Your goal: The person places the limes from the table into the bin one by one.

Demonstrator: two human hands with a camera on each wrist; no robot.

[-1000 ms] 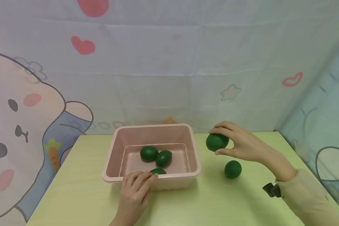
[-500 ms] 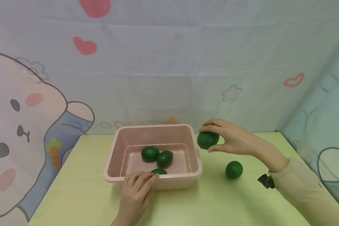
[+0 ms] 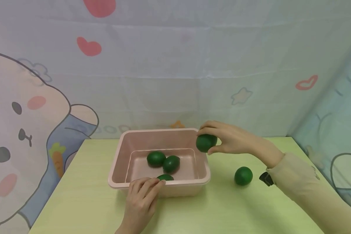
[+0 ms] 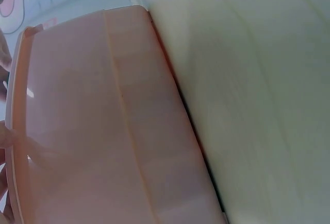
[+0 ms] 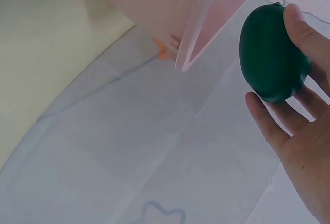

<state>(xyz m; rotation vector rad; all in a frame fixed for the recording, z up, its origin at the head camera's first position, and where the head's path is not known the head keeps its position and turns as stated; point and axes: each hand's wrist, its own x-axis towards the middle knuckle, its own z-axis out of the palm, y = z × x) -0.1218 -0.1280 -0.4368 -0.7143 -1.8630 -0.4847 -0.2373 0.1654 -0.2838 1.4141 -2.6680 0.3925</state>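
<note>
My right hand point(image 3: 228, 136) holds a smooth, dark green egg-shaped fruit point(image 3: 206, 143) between thumb and fingers, beside the right rim of a pink plastic bin point(image 3: 182, 182). A small stem nub shows on this held fruit point(image 5: 273, 54) in the right wrist view. At the bin's near side, my left hand point(image 3: 140, 201) grips the front rim with its fingers bent over the edge. Inside the bin lie a green fruit point(image 3: 156, 159), a second one point(image 3: 171, 164) close against it, and a third point(image 3: 165, 177) mostly hidden behind the front wall.
Another green fruit point(image 3: 243, 176) lies on the pale yellow-green table point(image 3: 84, 195), to the right of the bin. Behind the table hangs a cartoon-printed cloth point(image 3: 163, 81). A black device point(image 3: 266, 178) sits at the right sleeve's cuff.
My right hand has carried the held fruit leftward and slightly up, from over the table to the bin's right rim. My left hand and the bin stay in place.
</note>
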